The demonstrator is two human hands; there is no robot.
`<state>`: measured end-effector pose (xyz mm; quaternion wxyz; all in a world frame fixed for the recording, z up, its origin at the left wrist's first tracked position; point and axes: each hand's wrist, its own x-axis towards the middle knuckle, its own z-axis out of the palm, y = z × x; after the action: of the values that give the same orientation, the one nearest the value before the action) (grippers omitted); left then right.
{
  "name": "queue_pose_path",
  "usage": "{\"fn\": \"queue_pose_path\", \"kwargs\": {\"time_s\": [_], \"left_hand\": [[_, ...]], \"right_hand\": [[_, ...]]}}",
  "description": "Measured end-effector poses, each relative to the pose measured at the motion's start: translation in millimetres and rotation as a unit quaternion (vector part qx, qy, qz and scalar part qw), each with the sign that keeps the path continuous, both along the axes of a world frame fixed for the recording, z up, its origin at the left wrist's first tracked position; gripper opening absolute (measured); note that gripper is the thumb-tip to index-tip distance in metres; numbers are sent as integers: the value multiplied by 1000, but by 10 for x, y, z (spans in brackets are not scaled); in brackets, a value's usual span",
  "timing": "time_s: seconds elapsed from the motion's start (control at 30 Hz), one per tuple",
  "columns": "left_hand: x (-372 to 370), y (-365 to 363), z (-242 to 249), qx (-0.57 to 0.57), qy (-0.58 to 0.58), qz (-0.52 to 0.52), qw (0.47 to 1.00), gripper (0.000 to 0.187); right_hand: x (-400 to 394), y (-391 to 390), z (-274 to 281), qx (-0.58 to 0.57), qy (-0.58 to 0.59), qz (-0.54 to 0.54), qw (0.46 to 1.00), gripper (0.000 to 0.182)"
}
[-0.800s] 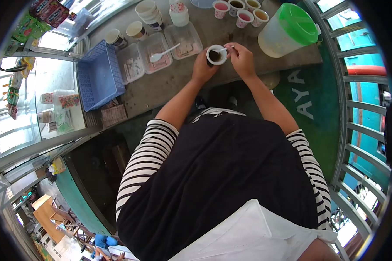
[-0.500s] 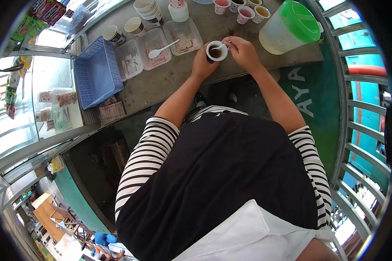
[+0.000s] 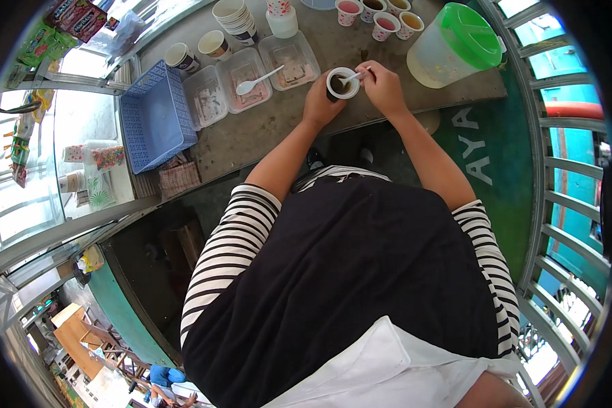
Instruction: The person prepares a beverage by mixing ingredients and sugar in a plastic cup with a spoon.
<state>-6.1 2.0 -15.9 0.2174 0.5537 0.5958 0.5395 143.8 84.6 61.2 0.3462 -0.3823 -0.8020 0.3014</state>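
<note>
My left hand (image 3: 321, 102) is wrapped round a paper cup (image 3: 332, 95) of dark liquid, near the front edge of the counter. Between the fingertips of my right hand (image 3: 382, 87) is the handle of a small white spoon (image 3: 350, 78), whose bowl end reaches into the cup. Left of the cup, a larger white spoon (image 3: 258, 81) lies across clear plastic containers (image 3: 241, 102) with pinkish remains inside.
A blue basket (image 3: 153, 126) stands on the counter's left part, below paper cups (image 3: 214, 45). At the right is a pitcher (image 3: 449, 51) with a green lid, beside several filled cups (image 3: 385, 26). Metal bars (image 3: 571, 163) run along the right side.
The small spoon's handle has swung a little within the cup, and my right hand has shifted with it. The whole view has moved slightly. My left hand keeps its hold on the cup.
</note>
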Motion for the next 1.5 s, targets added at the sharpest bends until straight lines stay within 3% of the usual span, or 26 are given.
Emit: {"fn": "queue_pose_path", "kwargs": {"time_s": [0.07, 0.2, 0.4, 0.57, 0.7, 0.77, 0.9, 0.97, 1.0, 1.07, 1.17, 1.3, 1.37, 1.5], "left_hand": [[12, -13, 33, 5, 7, 3, 1000, 63], [8, -1, 31, 0, -3, -4, 1000, 63], [18, -4, 65, 10, 8, 1, 1000, 62], [17, -8, 80, 14, -4, -8, 1000, 59], [15, -9, 35, 12, 0, -5, 1000, 58], [10, 5, 2, 8, 0, -7, 1000, 58], [9, -6, 64, 2, -2, -10, 1000, 59], [5, -3, 63, 11, 5, -12, 1000, 60], [3, -4, 59, 10, 6, -12, 1000, 60], [18, -5, 51, 6, -1, -6, 1000, 61], [11, 19, -40, 9, 9, -5, 1000, 63], [13, 10, -33, 0, 5, 2, 1000, 64], [8, 12, -15, -5, 5, -7, 1000, 64], [19, -8, 19, 14, 22, 0, 1000, 64]], "right_hand": [[42, -26, 21, -82, 65, -35, 994, 13], [106, 49, 48, -102, 83, -61, 989, 14], [116, 14, 143, -35, 68, -25, 997, 14], [74, -99, 354, 103, 19, 52, 993, 13], [70, -71, 174, 158, 11, 97, 983, 12], [67, -178, 203, -6, -43, 28, 999, 13], [50, -181, 110, -59, 27, -2, 998, 13], [72, -159, 201, 73, 17, 57, 996, 13], [69, -134, 220, 72, 18, 56, 996, 13], [65, -74, 246, 170, -36, 164, 971, 14], [32, -61, 255, 220, -90, 190, 952, 13], [-17, -104, 274, 109, -98, 145, 979, 13], [-5, -113, 267, 34, -44, 72, 996, 12], [57, -159, 218, 48, -16, 72, 996, 11]]}}
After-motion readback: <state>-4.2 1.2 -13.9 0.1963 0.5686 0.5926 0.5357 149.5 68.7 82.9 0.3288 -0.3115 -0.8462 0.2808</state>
